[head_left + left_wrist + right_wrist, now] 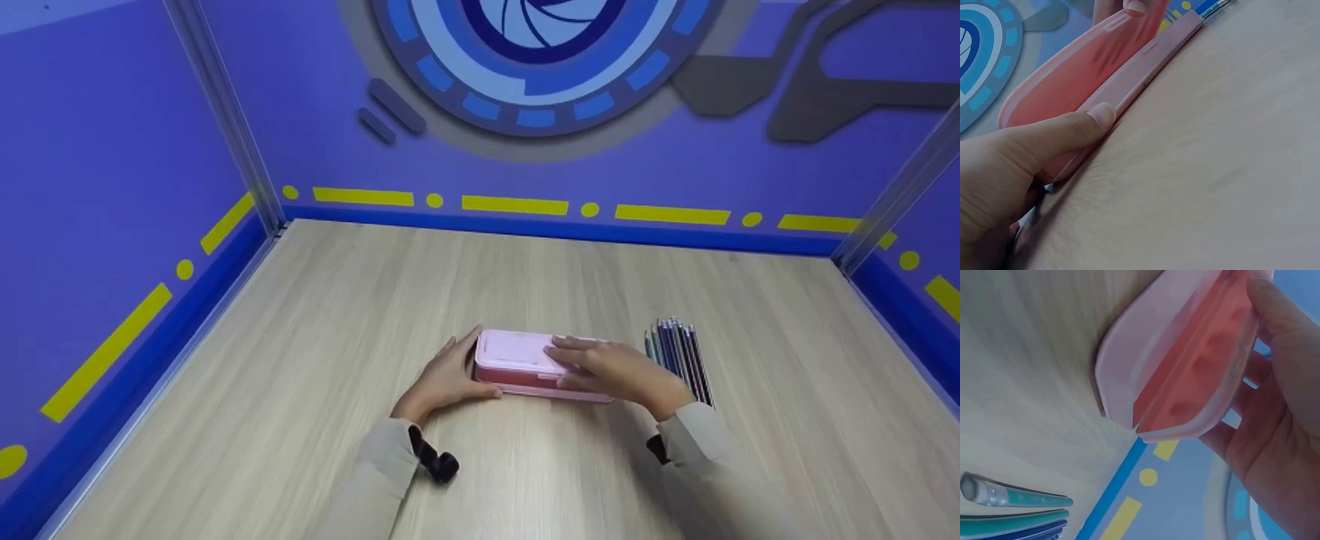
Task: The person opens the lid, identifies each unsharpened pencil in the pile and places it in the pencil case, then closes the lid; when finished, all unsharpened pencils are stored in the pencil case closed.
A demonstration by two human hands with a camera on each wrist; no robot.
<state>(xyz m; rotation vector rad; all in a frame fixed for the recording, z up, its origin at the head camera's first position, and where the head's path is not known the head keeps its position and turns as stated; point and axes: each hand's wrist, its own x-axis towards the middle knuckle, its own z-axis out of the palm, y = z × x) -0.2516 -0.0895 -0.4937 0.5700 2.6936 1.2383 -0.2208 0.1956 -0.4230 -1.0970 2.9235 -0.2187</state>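
A pink pencil case [517, 347] with a red inside lies on the table, its hinged lid [1216, 365] partly raised from the base [1134, 73]. My left hand [442, 379] grips the left end, the thumb pressing on the base's front wall and the other fingers behind the case. From the right, my right hand [619, 371] holds the lid, its thumb at the front edge and fingers spread over the top. In the right wrist view, the gap between lid and base faces the camera. Beside the right wrist lies a row of several pencils [679, 352].
The wood-grain table [360, 300] is bounded by blue panels [112, 187] with yellow markings at the back and sides. In the right wrist view, a green pencil [1027, 496] with an eraser end lies near the case. A black strap [435, 457] hangs from the left cuff.
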